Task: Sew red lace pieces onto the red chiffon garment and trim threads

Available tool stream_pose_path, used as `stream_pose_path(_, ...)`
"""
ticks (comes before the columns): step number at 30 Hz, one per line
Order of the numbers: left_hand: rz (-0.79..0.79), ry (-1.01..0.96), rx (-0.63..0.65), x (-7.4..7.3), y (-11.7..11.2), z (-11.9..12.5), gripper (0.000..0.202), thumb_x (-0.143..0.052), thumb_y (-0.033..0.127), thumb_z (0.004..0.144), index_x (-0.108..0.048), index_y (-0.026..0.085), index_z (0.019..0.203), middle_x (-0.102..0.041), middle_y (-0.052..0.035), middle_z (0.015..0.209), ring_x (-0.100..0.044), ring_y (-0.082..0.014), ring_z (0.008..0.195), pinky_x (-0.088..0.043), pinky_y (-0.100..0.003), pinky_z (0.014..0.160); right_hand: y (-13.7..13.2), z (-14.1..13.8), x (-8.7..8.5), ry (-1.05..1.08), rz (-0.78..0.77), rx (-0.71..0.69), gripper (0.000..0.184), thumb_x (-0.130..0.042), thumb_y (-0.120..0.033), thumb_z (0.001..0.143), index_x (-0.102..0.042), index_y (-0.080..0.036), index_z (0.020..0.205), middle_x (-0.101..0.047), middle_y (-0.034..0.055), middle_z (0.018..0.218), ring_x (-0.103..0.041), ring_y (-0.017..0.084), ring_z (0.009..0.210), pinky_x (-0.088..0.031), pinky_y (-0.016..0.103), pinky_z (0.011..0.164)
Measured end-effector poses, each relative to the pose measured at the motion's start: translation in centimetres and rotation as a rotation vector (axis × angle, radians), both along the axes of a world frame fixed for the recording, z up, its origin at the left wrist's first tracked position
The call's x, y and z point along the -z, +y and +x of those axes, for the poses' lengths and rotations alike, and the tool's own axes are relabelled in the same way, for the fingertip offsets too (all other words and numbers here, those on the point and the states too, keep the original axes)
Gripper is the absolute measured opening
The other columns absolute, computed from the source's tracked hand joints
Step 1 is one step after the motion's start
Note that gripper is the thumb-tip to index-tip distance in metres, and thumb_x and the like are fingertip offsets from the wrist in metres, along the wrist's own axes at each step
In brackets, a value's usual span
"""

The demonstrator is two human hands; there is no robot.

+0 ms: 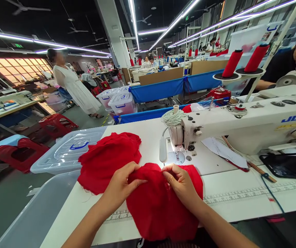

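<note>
A piece of red fabric [160,206] is draped over the front edge of the white sewing table, its top edge held up between my two hands. My left hand [124,181] pinches it at the upper left, thumb in front. At the upper right, my right hand [177,179] grips the same edge between thumb and fingers. Just behind the hands is the needle area of a white sewing machine [215,120]. To the left lies a heap of red fabric pieces [109,160], ruffled along its edges.
Clear plastic bins [60,162] stand against the table's left side. On the right of the table are a paper strip [224,153] and a wooden-handled tool [263,172]. Red thread cones [232,63] stand above the machine. A person in white [72,82] is in the aisle.
</note>
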State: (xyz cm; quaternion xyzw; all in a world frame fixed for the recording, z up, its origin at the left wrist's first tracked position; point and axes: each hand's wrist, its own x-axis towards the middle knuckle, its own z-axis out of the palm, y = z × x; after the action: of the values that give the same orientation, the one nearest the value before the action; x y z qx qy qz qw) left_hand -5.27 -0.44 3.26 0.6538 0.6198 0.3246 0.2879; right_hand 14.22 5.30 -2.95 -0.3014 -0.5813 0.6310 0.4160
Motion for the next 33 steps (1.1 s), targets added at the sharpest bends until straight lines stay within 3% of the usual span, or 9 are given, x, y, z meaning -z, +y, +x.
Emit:
stream_pose_path(3,-0.037,-0.045,0.088,-0.2,0.2,0.4,0.004,-0.057,0.019,0.080,-0.054,0.021,0.080,-0.059,0.0024,0.080,-0.054,-0.0137,0.073,-0.041,-0.022,0.064,-0.1,0.0,0.0,0.007,-0.005,0.008,0.021,-0.055,-0.040,0.084,-0.055,-0.019,0.087,-0.050,-0.0031,0.069,-0.042,0.011,0.058,-0.036,0.024,0.055)
stream_pose_path(8,0.035,0.057,0.028,-0.7,0.9,0.5,0.015,-0.070,0.020,0.071,-0.059,0.022,0.081,-0.061,0.0052,0.071,-0.053,-0.0123,0.065,-0.039,-0.021,0.061,-0.3,0.2,-0.4,0.007,0.001,-0.040,0.022,-0.052,-0.042,0.087,-0.053,-0.020,0.083,-0.049,-0.0026,0.070,-0.042,0.012,0.060,-0.037,0.025,0.057)
stream_pose_path(11,0.040,0.049,0.048,-1.2,1.0,0.7,0.018,-0.075,0.023,0.069,-0.062,0.022,0.081,-0.063,0.0044,0.073,-0.054,-0.0129,0.067,-0.040,-0.022,0.064,-0.4,0.3,-0.7,0.016,-0.045,-0.144,0.024,-0.062,-0.040,0.082,-0.057,-0.020,0.093,-0.056,0.0001,0.083,-0.049,0.013,0.070,-0.042,0.026,0.065)
stream_pose_path(14,-0.044,-0.019,-0.002,-1.5,1.1,0.8,0.022,-0.079,0.027,0.064,-0.061,0.019,0.076,-0.059,0.0050,0.066,-0.051,-0.0123,0.062,-0.038,-0.021,0.059,-0.3,0.2,-0.7,0.065,-0.094,-0.199,0.028,-0.072,-0.040,0.074,-0.057,-0.019,0.086,-0.054,-0.0014,0.078,-0.049,0.013,0.069,-0.042,0.025,0.064)
stream_pose_path(18,-0.282,-0.275,0.039,-1.4,1.2,0.6,0.022,-0.072,0.036,0.074,-0.063,0.016,0.071,-0.059,0.0029,0.067,-0.052,-0.0114,0.065,-0.039,-0.020,0.058,-0.1,0.1,-0.4,0.119,-0.209,-0.141,0.030,-0.068,-0.044,0.077,-0.050,-0.020,0.075,-0.050,-0.0037,0.068,-0.047,0.011,0.062,-0.040,0.024,0.057)
stream_pose_path(22,-0.437,-0.697,-0.029,-1.8,1.0,-0.2,0.019,-0.068,0.037,0.081,-0.067,0.019,0.086,-0.067,0.0002,0.076,-0.062,-0.0135,0.074,-0.049,-0.022,0.069,-0.2,0.0,0.3,0.053,-0.107,-0.178,0.030,-0.069,-0.039,0.076,-0.055,-0.022,0.096,-0.060,0.0017,0.088,-0.056,0.017,0.080,-0.047,0.030,0.073)
stream_pose_path(25,-0.431,-0.872,-0.149,-3.4,1.3,-1.5,0.017,-0.070,0.030,0.079,-0.068,0.017,0.089,-0.071,-0.0040,0.077,-0.066,-0.0149,0.070,-0.053,-0.024,0.068,-0.4,-0.2,0.7,-0.133,0.019,-0.163,0.041,-0.070,-0.032,0.073,-0.056,-0.023,0.110,-0.061,0.0030,0.096,-0.056,0.019,0.087,-0.048,0.031,0.077)
stream_pose_path(28,-0.338,-0.945,-0.249,-5.8,2.7,-3.0,0.009,-0.063,0.018,0.084,-0.069,0.012,0.086,-0.073,-0.0076,0.076,-0.068,-0.0154,0.064,-0.056,-0.023,0.060,-0.5,-0.4,0.5,-0.272,0.102,-0.104,0.034,-0.064,-0.028,0.075,-0.058,-0.023,0.108,-0.063,0.0034,0.095,-0.056,0.019,0.083,-0.048,0.029,0.069)
stream_pose_path(33,-0.040,-1.071,-0.388,-9.3,8.1,-2.6,0.029,-0.038,0.009,0.095,-0.066,0.010,0.099,-0.074,-0.0098,0.088,-0.071,-0.0158,0.074,-0.059,-0.026,0.067,-0.5,-0.6,0.2,-0.220,0.113,-0.024,0.027,-0.055,-0.024,0.077,-0.057,-0.020,0.104,-0.063,0.0054,0.090,-0.057,0.018,0.077,-0.049,0.030,0.067)
